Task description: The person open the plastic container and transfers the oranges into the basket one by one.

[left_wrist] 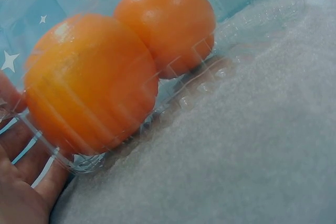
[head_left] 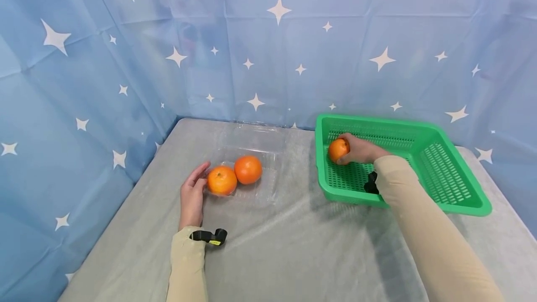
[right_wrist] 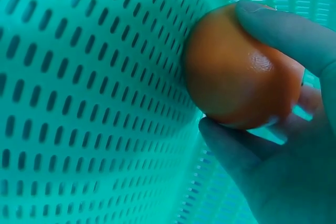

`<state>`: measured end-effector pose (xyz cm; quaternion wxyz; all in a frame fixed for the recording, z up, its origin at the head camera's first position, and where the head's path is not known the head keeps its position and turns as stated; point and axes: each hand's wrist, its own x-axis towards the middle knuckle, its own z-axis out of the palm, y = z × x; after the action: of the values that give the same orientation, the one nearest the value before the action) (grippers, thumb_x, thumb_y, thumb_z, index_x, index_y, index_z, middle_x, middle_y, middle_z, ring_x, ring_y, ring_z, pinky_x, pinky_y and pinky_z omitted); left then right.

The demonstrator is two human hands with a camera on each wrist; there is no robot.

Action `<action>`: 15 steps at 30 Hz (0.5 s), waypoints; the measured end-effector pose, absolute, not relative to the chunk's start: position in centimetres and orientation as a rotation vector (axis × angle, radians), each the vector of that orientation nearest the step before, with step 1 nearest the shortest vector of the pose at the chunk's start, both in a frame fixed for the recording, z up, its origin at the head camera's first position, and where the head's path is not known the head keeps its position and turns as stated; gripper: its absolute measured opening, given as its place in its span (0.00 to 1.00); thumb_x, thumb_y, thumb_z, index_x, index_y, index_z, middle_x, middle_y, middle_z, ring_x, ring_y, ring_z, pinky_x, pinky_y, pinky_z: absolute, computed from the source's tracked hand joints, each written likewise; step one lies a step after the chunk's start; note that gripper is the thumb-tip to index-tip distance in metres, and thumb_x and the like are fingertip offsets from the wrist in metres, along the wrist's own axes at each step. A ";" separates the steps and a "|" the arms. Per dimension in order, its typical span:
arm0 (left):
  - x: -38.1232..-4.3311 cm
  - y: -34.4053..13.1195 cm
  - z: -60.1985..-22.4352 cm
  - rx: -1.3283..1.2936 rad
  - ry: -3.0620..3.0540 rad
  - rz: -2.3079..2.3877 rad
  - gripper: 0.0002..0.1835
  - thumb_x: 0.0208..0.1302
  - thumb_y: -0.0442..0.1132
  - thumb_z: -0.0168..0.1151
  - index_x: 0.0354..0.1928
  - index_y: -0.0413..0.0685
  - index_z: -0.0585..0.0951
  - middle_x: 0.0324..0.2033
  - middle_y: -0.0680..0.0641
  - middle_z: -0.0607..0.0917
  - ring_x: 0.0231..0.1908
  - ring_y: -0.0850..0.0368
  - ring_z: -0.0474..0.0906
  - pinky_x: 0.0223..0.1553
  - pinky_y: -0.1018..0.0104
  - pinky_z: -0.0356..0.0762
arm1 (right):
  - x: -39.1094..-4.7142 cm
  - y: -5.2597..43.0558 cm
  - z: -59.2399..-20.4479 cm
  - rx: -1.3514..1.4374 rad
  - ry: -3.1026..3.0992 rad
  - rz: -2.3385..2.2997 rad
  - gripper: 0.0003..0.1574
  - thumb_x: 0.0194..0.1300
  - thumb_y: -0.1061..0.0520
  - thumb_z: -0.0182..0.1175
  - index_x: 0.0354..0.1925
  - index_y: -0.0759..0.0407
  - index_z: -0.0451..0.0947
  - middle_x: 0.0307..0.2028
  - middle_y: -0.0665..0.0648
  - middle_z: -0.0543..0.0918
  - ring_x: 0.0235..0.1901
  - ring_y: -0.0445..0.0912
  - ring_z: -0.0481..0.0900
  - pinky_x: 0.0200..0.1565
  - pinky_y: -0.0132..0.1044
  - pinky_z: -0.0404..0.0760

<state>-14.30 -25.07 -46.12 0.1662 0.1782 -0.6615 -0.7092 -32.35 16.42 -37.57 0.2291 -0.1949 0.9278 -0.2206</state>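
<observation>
Blue backdrop with white stars, behind a grey-covered worktop.

Head view: one clear plastic container, its lid raised, holding a left orange and a right orange side by side. Your left hand is at the container's left side. One green basket, to the right; your right hand reaches inside, gripping a third orange at the basket's left end.

Left wrist view: two oranges, touching, seen through clear plastic; your fingers spread apart against the container's end.

Right wrist view: third orange, pinched between your thumb and fingers beside the perforated wall; whether it touches the basket floor, you cannot tell.
</observation>
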 end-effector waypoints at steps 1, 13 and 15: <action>-14.2 -25.1 -46.1 0.509 -1.885 -2.018 0.23 0.59 0.32 0.44 0.54 0.60 0.74 0.53 0.59 0.73 0.53 0.63 0.67 0.56 0.60 0.62 | -32.3 16.4 -37.6 -0.533 2.551 -0.612 0.50 0.52 0.51 0.63 0.65 0.59 0.47 0.53 0.66 0.65 0.46 0.58 0.68 0.37 0.46 0.72; -14.1 -25.0 -46.2 0.513 -1.887 -2.011 0.23 0.60 0.33 0.44 0.54 0.60 0.74 0.53 0.59 0.73 0.54 0.62 0.67 0.56 0.60 0.61 | -32.4 16.8 -38.1 -0.551 2.550 -0.645 0.51 0.52 0.51 0.63 0.64 0.63 0.46 0.52 0.67 0.64 0.46 0.58 0.68 0.39 0.47 0.72; -14.1 -24.9 -46.2 0.511 -1.882 -2.012 0.23 0.59 0.32 0.44 0.54 0.60 0.75 0.53 0.58 0.73 0.54 0.62 0.67 0.56 0.59 0.62 | -32.4 16.8 -38.0 -0.556 2.554 -0.645 0.50 0.52 0.51 0.63 0.64 0.64 0.46 0.52 0.67 0.64 0.46 0.58 0.68 0.39 0.47 0.72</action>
<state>-14.11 -24.94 -46.18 0.1689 0.1797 -0.6621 -0.7077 -32.42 16.82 -37.97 0.2228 -0.2012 0.9249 -0.2335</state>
